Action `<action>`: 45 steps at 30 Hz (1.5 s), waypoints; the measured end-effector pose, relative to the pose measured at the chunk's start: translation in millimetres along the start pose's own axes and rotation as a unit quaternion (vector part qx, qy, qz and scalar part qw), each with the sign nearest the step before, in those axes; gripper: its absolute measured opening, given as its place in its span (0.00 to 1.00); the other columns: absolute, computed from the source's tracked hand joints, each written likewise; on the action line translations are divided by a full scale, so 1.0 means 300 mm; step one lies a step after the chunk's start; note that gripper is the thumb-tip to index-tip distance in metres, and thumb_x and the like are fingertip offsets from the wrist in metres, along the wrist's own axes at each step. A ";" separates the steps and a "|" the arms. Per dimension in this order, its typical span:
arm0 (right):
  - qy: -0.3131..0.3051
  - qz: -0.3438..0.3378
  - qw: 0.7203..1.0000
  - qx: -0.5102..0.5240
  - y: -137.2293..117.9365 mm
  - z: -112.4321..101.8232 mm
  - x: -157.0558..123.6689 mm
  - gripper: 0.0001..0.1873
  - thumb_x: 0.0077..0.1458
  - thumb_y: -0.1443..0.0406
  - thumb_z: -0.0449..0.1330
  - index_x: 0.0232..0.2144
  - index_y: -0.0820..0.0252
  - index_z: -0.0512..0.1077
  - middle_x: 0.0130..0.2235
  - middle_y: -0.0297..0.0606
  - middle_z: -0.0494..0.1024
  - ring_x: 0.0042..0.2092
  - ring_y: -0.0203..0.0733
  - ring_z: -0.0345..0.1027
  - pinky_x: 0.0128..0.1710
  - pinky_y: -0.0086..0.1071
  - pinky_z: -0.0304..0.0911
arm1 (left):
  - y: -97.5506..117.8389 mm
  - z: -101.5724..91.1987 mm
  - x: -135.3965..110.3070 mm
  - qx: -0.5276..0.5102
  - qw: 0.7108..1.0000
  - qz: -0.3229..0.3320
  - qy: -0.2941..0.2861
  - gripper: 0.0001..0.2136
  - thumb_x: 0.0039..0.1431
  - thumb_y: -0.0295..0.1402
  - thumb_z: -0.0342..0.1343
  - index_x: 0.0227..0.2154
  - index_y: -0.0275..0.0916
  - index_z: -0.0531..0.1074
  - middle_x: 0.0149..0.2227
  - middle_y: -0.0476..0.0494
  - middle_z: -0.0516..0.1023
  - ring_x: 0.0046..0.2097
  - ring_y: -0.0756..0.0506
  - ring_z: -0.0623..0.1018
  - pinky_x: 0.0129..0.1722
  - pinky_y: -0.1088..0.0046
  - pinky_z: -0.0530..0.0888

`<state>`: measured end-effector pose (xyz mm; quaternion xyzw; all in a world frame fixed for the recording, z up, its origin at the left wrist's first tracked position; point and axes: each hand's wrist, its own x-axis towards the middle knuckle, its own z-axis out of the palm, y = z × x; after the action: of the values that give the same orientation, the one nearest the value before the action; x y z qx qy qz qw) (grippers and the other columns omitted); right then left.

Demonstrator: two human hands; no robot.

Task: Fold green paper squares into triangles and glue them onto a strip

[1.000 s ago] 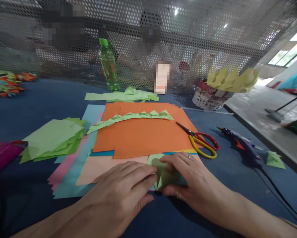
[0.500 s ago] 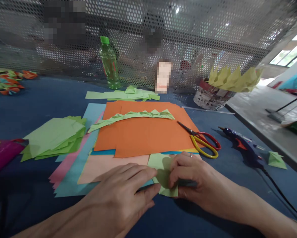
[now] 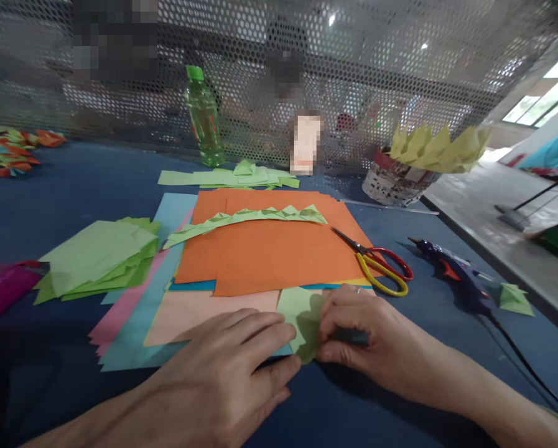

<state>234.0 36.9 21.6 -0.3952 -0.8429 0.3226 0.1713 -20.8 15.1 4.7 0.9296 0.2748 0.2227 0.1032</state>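
Our right hand (image 3: 369, 314) pinches the pale green paper (image 3: 302, 311); our left hand (image 3: 236, 358), fingers loosely spread, touches its edge, and uneven pulling could skew it

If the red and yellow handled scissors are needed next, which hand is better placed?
Probably the right hand: though touching the pale green paper, it has the scissors just beyond it; the left hand is farther away.
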 end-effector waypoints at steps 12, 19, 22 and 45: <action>0.085 0.061 0.992 -0.075 -0.008 0.066 -0.002 0.09 0.58 0.67 0.66 0.28 0.56 0.70 0.34 0.31 0.72 0.37 0.39 0.64 0.38 0.35 0.53 | 0.015 -0.007 0.009 0.012 1.000 -0.001 0.013 0.16 0.76 0.34 0.42 0.46 0.44 0.78 0.48 0.47 0.79 0.52 0.43 0.75 0.55 0.63 0.69; 0.084 0.066 0.990 -0.096 -0.015 0.064 -0.003 0.08 0.57 0.67 0.66 0.28 0.56 0.70 0.35 0.33 0.73 0.38 0.40 0.64 0.38 0.36 0.54 | 0.007 -0.043 0.016 -0.001 1.000 0.020 -0.011 0.14 0.74 0.32 0.45 0.47 0.42 0.78 0.50 0.44 0.79 0.53 0.42 0.77 0.55 0.63 0.72; 0.080 0.061 0.990 -0.098 -0.013 0.063 -0.003 0.08 0.58 0.67 0.65 0.29 0.56 0.70 0.36 0.34 0.74 0.38 0.41 0.64 0.38 0.36 0.54 | 0.001 -0.049 0.018 -0.001 1.000 0.027 -0.004 0.13 0.72 0.31 0.47 0.47 0.42 0.78 0.51 0.44 0.79 0.53 0.43 0.77 0.56 0.65 0.72; 0.092 0.072 0.991 -0.072 -0.009 0.054 0.000 0.09 0.56 0.65 0.68 0.31 0.56 0.70 0.36 0.32 0.72 0.38 0.39 0.65 0.37 0.35 0.55 | -0.011 -0.027 0.029 0.036 0.997 0.035 -0.057 0.20 0.69 0.51 0.50 0.54 0.46 0.73 0.49 0.46 0.77 0.49 0.40 0.75 0.48 0.63 0.71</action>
<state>223.7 28.9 11.6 -0.4939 -0.8141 0.2347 0.1955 -19.8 23.2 13.9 0.9530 0.2435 0.1630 0.0775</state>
